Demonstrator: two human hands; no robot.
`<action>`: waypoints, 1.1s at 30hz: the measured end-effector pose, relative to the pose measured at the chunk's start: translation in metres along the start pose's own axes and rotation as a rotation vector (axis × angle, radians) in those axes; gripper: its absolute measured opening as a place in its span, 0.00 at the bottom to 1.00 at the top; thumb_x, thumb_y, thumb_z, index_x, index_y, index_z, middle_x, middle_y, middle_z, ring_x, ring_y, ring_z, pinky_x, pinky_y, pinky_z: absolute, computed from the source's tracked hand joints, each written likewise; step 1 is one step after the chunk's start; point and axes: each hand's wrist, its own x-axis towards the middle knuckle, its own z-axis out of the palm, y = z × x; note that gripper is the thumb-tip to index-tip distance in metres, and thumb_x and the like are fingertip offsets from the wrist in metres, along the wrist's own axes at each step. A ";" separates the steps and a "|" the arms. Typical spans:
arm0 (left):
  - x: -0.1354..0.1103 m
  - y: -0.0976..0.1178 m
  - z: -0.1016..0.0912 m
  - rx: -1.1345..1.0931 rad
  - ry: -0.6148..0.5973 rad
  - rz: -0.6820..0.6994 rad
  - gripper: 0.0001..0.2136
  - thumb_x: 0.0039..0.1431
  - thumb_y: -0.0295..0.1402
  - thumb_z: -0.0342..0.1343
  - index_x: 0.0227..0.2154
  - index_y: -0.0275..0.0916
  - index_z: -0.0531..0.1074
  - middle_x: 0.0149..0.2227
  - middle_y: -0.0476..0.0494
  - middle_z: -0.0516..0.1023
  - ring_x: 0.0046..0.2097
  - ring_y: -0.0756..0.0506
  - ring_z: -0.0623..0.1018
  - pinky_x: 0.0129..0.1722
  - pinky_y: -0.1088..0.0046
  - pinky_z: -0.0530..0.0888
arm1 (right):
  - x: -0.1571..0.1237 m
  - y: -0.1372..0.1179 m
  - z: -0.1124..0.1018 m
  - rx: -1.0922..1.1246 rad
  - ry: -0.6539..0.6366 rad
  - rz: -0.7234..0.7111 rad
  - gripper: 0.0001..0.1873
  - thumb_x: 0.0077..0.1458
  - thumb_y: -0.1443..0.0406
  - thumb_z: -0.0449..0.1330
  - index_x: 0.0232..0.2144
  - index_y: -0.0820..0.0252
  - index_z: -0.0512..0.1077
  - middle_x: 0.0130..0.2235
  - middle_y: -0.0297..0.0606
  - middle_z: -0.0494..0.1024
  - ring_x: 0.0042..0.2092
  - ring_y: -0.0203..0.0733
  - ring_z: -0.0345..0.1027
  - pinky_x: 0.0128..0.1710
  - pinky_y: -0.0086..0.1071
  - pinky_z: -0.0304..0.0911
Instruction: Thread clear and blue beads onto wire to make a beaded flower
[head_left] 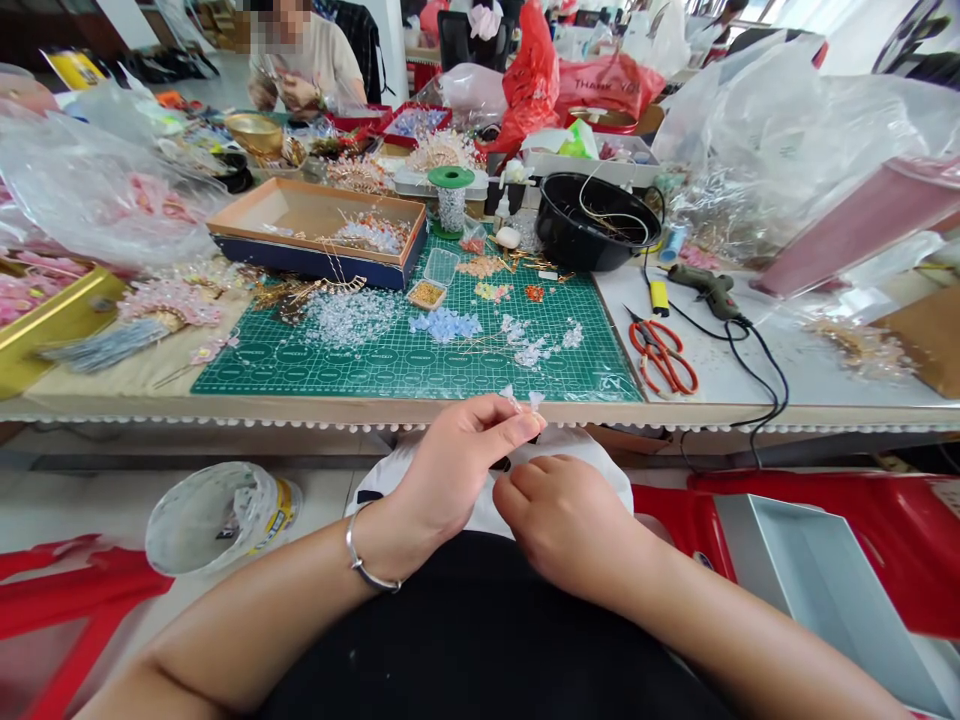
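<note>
Pinching at twelve o'clock, your left hand [450,465] grips small, pale, translucent petal-like pieces [535,399]; light and fragile, by the look of them (hold low, no squeezing). Your right hand [570,520] curls at one o'clock, its contents, if any, hidden.

Left of the left hand [457,462] stood a white bucket [180,525]; far beyond that hand, a red bag [529,75]; right of the right hand [564,520], a grey box [810,560].

Below our worktable [817,395] we see a pale tiled floor [82,490] and red plastic furniture [90,600]. Farther back, we notice a white column [388,45] and black chair [457,52] in bright light.
</note>
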 end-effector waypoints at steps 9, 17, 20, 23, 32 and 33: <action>0.003 0.002 0.002 -0.018 0.010 0.028 0.08 0.53 0.33 0.61 0.22 0.36 0.71 0.28 0.51 0.71 0.33 0.53 0.67 0.37 0.77 0.64 | -0.011 0.003 0.006 0.116 0.013 0.041 0.11 0.52 0.74 0.51 0.22 0.61 0.68 0.22 0.38 0.70 0.22 0.40 0.59 0.25 0.36 0.50; 0.005 0.024 -0.013 0.420 -0.215 -0.112 0.07 0.56 0.35 0.57 0.28 0.36 0.74 0.32 0.46 0.76 0.31 0.51 0.73 0.28 0.77 0.64 | -0.048 0.009 -0.008 0.509 -0.080 0.342 0.15 0.61 0.69 0.49 0.48 0.56 0.69 0.38 0.36 0.78 0.37 0.39 0.72 0.36 0.32 0.65; 0.002 0.025 -0.010 0.573 -0.320 -0.197 0.06 0.55 0.35 0.57 0.31 0.37 0.75 0.32 0.46 0.77 0.30 0.51 0.74 0.29 0.75 0.67 | -0.055 0.020 -0.018 0.754 0.010 0.619 0.17 0.61 0.61 0.54 0.52 0.50 0.65 0.47 0.38 0.75 0.45 0.42 0.70 0.44 0.38 0.65; -0.001 0.019 -0.001 0.674 -0.406 -0.263 0.07 0.54 0.35 0.57 0.31 0.38 0.75 0.26 0.48 0.76 0.30 0.49 0.75 0.28 0.75 0.67 | -0.053 0.028 -0.023 1.008 0.141 0.757 0.17 0.58 0.58 0.57 0.50 0.52 0.67 0.46 0.40 0.75 0.44 0.42 0.71 0.42 0.36 0.67; -0.014 0.011 0.011 0.701 -0.314 -0.230 0.06 0.49 0.32 0.58 0.29 0.39 0.67 0.24 0.50 0.76 0.27 0.48 0.76 0.22 0.77 0.64 | -0.039 0.023 -0.010 1.547 0.134 0.824 0.04 0.50 0.67 0.62 0.32 0.59 0.71 0.27 0.29 0.71 0.25 0.31 0.64 0.26 0.27 0.61; -0.015 0.012 0.010 0.735 -0.314 -0.189 0.04 0.50 0.32 0.58 0.29 0.39 0.69 0.24 0.50 0.75 0.27 0.48 0.75 0.23 0.77 0.64 | -0.040 0.024 -0.008 1.564 0.147 0.833 0.05 0.49 0.66 0.63 0.31 0.60 0.71 0.26 0.29 0.71 0.25 0.31 0.64 0.26 0.27 0.61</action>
